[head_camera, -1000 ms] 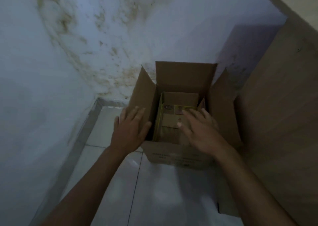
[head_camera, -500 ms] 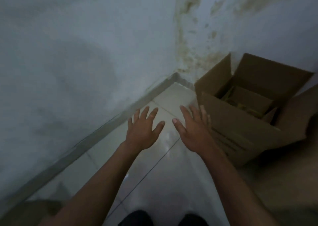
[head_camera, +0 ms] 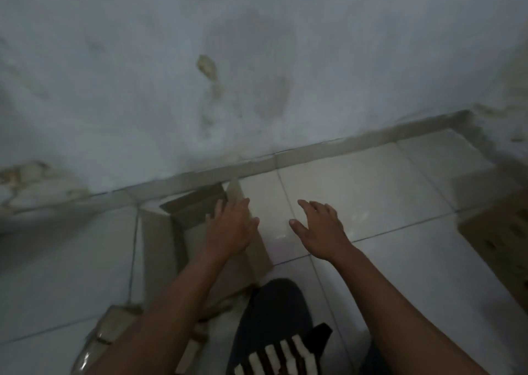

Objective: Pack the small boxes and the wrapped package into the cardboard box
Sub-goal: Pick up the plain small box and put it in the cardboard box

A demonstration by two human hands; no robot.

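The view is blurred. The cardboard box point(head_camera: 498, 233) that I was packing shows only as a brown corner at the right edge. My left hand point(head_camera: 230, 229) is spread, holds nothing and hovers over the flap of another open carton point(head_camera: 187, 213) on the floor at left of centre. My right hand point(head_camera: 320, 227) is also spread and holds nothing, above bare white tile. A brown package in shiny film point(head_camera: 110, 327) lies at the bottom left, partly hidden by my left forearm.
A stained blue-white wall point(head_camera: 257, 74) meets the tiled floor point(head_camera: 371, 180) along a grey skirting strip. My knee in dark shorts with white stripes point(head_camera: 271, 326) fills the bottom centre.
The view has swung left, away from the packed box, which slid from centre to the right edge. Both hands left that box and now reach over the floor and a second carton.
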